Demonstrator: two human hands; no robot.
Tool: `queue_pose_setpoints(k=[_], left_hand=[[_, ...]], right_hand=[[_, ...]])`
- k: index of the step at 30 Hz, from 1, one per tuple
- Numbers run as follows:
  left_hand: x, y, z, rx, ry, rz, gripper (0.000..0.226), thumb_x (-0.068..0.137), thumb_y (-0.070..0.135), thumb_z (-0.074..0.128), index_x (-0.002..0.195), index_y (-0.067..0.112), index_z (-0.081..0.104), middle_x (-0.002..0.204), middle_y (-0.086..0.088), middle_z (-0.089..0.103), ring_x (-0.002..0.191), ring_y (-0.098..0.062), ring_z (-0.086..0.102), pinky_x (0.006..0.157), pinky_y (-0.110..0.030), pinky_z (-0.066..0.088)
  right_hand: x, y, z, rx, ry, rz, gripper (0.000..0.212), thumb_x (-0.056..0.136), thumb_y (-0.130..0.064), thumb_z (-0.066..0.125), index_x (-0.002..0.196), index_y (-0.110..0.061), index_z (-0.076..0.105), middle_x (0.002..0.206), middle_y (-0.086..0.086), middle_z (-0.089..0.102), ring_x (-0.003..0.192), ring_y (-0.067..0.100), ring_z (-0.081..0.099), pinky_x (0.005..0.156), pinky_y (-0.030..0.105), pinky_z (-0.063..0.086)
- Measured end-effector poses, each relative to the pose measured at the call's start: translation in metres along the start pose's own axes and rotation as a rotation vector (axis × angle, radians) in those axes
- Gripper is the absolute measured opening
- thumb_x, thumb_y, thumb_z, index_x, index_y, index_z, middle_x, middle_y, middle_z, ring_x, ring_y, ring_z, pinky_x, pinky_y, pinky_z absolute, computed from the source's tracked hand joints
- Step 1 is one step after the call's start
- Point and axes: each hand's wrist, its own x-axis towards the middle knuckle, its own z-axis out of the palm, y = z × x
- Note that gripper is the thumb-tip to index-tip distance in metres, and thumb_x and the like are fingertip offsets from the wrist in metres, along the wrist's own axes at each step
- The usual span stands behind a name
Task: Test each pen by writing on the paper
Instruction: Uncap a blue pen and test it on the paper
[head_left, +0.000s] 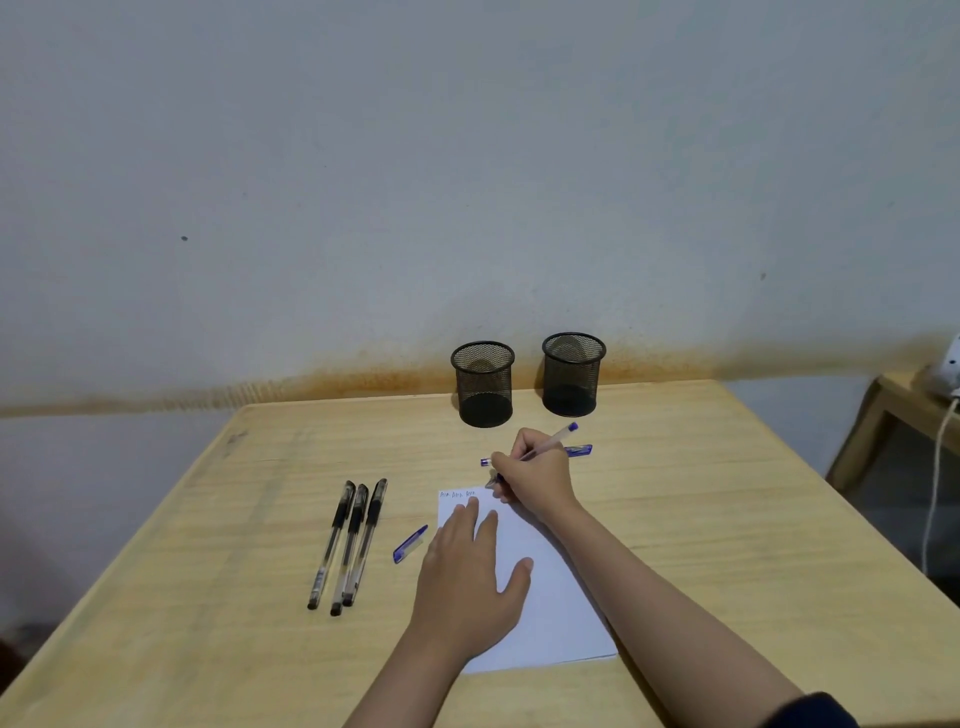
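Observation:
A white sheet of paper lies on the wooden table, with a short line of handwriting along its top edge. My left hand rests flat on the sheet, fingers spread. My right hand grips a blue pen with its tip down at the paper's top edge. Behind that hand lies another blue pen, mostly hidden. A loose blue cap sits left of the paper. Three black pens lie side by side further left.
Two black mesh pen cups stand at the back of the table by the wall. A second small table with a white cable stands to the right.

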Motion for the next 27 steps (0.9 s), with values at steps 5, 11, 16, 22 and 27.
queue_pose_setpoints(k=[5, 11, 16, 22, 27], left_hand=[[0.0001, 0.0007, 0.0007, 0.009, 0.01, 0.007, 0.069, 0.089, 0.057, 0.033, 0.146, 0.021, 0.02, 0.159, 0.002, 0.006, 0.146, -0.015, 0.001, 0.117, -0.038, 0.013], [0.0005, 0.001, 0.0003, 0.019, 0.011, 0.004, 0.069, 0.089, 0.056, 0.033, 0.146, 0.021, 0.02, 0.159, 0.002, 0.006, 0.146, -0.015, 0.0, 0.117, -0.038, 0.013], [0.0001, 0.0017, 0.0007, 0.01, 0.009, 0.009, 0.068, 0.089, 0.055, 0.034, 0.146, 0.02, 0.02, 0.159, 0.001, 0.006, 0.146, -0.016, 0.0, 0.117, -0.037, 0.013], [0.0011, 0.0017, 0.0009, 0.009, 0.011, 0.008, 0.068, 0.089, 0.056, 0.034, 0.146, 0.021, 0.02, 0.159, 0.002, 0.006, 0.146, -0.015, 0.001, 0.117, -0.037, 0.014], [0.0012, 0.001, 0.0012, 0.009, 0.011, 0.005, 0.069, 0.089, 0.056, 0.034, 0.146, 0.021, 0.02, 0.158, 0.002, 0.007, 0.145, -0.014, 0.001, 0.117, -0.037, 0.014]], right_hand=[[-0.003, 0.0035, 0.0006, -0.05, -0.056, -0.076, 0.021, 0.083, -0.004, 0.065, 0.069, -0.005, 0.049, 0.063, 0.021, 0.061, 0.047, 0.014, 0.065, 0.045, 0.018, 0.051], [0.0004, 0.0047, 0.0033, -0.094, -0.08, -0.08, 0.025, 0.082, -0.004, 0.065, 0.065, -0.009, 0.048, 0.064, 0.019, 0.06, 0.048, 0.013, 0.065, 0.046, 0.018, 0.052], [0.0007, 0.0054, 0.002, -0.093, -0.1, -0.078, 0.027, 0.082, -0.002, 0.064, 0.063, -0.011, 0.046, 0.061, 0.015, 0.058, 0.047, 0.013, 0.064, 0.047, 0.019, 0.052], [0.0016, 0.0052, 0.0017, -0.087, -0.073, -0.068, 0.026, 0.081, -0.002, 0.063, 0.064, -0.009, 0.045, 0.059, 0.014, 0.056, 0.047, 0.015, 0.063, 0.046, 0.019, 0.051], [-0.0007, 0.005, 0.0024, -0.091, -0.097, -0.087, 0.025, 0.082, -0.002, 0.063, 0.065, -0.01, 0.046, 0.059, 0.014, 0.056, 0.047, 0.014, 0.062, 0.046, 0.018, 0.051]])
